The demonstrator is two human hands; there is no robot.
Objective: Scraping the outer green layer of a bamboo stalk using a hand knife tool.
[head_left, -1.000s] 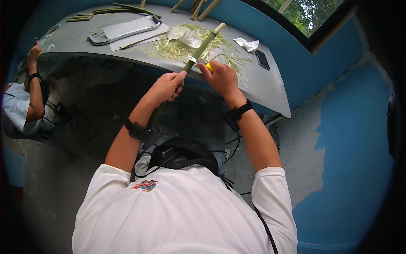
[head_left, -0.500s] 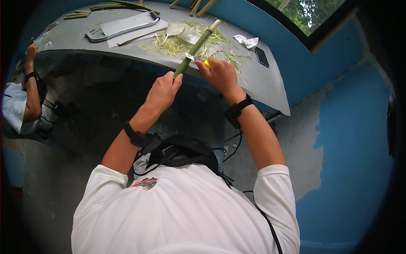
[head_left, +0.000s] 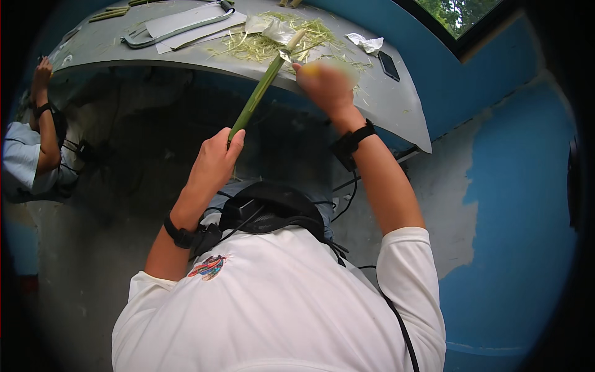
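Note:
My left hand (head_left: 214,160) is closed around the lower end of a green bamboo stick (head_left: 256,94), which slants up and away over the near edge of the table. The stick's far end is pale and stripped, and a light streak runs down the green part. My right hand (head_left: 330,92), smeared by motion, grips a yellow-handled knife (head_left: 314,69). Its blade, small and bright, lies against the stick close to the pale end. A thin sliver sticks out beside it. Pale green shavings (head_left: 245,48) are heaped on the table behind the stick.
On the grey table (head_left: 387,108) lie a grey-framed saw (head_left: 176,32) over paper sheets (head_left: 186,41), crumpled white tissue (head_left: 364,43) and a dark phone (head_left: 388,66). Another person's hand (head_left: 42,73) rests at the table's left edge. A blue wall (head_left: 514,204) stands to the right.
My left hand has drawn the bamboo stick back toward me and slightly left. My right hand has moved a little farther away, and the blade now sits nearer the stick's pale end.

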